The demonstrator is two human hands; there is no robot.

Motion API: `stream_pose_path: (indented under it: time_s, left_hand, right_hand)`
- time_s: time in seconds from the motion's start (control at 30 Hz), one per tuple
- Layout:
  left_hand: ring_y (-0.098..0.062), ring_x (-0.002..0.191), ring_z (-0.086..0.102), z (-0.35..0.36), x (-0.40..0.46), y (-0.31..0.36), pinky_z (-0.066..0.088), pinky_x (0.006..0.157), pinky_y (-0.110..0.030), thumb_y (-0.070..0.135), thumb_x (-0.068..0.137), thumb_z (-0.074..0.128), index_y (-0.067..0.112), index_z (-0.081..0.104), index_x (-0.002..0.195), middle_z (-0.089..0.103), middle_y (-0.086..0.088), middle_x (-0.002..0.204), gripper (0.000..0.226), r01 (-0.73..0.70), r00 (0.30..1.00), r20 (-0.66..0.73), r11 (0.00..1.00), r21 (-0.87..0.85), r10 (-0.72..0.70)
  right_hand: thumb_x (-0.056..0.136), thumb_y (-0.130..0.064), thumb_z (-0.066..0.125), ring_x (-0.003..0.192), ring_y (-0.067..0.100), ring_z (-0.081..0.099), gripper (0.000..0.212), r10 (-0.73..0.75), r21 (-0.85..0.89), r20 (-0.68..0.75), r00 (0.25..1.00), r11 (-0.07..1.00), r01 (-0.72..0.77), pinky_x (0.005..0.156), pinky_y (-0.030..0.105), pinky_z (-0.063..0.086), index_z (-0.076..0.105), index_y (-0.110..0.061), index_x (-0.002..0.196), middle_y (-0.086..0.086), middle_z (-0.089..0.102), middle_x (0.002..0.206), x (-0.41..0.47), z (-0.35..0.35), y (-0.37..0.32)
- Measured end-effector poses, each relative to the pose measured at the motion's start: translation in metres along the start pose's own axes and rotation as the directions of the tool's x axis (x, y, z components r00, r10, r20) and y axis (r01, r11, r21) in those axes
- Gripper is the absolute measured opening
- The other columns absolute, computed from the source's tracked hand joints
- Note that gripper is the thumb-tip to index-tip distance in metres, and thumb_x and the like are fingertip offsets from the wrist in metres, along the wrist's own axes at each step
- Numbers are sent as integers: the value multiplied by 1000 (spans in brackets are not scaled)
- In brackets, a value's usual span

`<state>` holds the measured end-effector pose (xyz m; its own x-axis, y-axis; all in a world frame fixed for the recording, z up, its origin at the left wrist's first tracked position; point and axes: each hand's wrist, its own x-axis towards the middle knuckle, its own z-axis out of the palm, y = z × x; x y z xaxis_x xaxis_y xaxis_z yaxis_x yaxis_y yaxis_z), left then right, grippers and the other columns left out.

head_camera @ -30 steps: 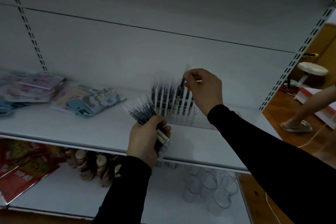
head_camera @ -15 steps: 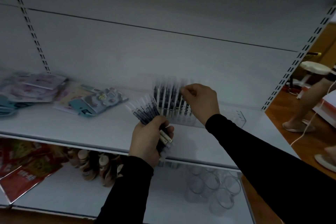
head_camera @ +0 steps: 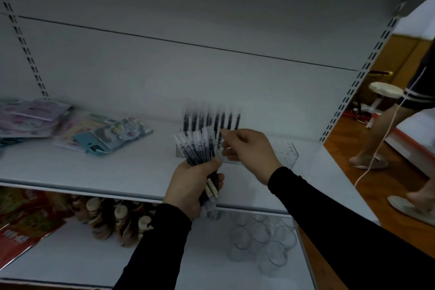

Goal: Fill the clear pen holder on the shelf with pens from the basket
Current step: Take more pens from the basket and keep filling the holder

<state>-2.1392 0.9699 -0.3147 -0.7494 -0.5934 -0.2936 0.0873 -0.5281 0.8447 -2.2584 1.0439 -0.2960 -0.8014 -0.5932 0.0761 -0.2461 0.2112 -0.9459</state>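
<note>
The left hand [head_camera: 193,186] grips a bunch of pens [head_camera: 200,148] in front of the clear pen holder [head_camera: 286,154] on the shelf [head_camera: 94,167], the right hand [head_camera: 249,152] pinches one pen there, and any writing is too blurry to read.

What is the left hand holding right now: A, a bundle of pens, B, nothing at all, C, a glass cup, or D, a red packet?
A: the left hand grips a bundle of pens in front of the shelf, their clear caps fanned upward, while the right hand reaches toward the bundle's top.
</note>
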Motion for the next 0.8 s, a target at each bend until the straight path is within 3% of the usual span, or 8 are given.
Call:
stream_pose_path:
  time_s: [0.17,0.4,0.53,0.67,0.8]
  left_hand:
    - [-19,53,59,7,-3,-8,54,52,-25,6,84,68,4,65,92,63,-7,62,9,19,996,90,999,50,-23]
    - [-16,50,61,12,-4,-14,53,54,-26,7,84,69,6,66,86,65,-5,59,4,38,989,140,996,84,-50]
    - [-19,52,62,11,-3,-12,53,50,-25,9,86,66,0,65,94,62,-12,72,12,36,993,109,999,31,-40]
    - [-20,54,63,4,2,-10,53,49,-22,10,89,63,-3,62,98,62,-12,73,15,24,1000,-1,1000,-16,-24]
    - [-22,60,58,-2,6,-7,53,49,-23,10,90,62,2,60,94,59,-10,74,9,12,997,-78,998,-62,-17]
  right_hand:
    - [95,-28,61,73,14,68,24,110,110,129,986,986,-124,68,20,58,70,-6,96,6,70,86,-15,-13,-5]
    - [92,-18,65,69,12,64,10,232,249,202,952,928,-279,67,20,57,68,-9,88,4,68,79,-18,-25,-6]
    - [89,-13,68,63,12,62,9,243,361,77,967,897,-255,60,16,55,68,-6,83,6,67,72,-12,-27,-9]
    - [89,-11,68,62,14,63,8,178,486,-135,975,869,-92,64,18,58,70,-4,85,7,71,73,5,-37,-18]
    - [88,-12,70,72,18,69,6,-2,379,-261,965,920,104,72,23,58,73,-11,84,7,74,79,18,-42,-26]
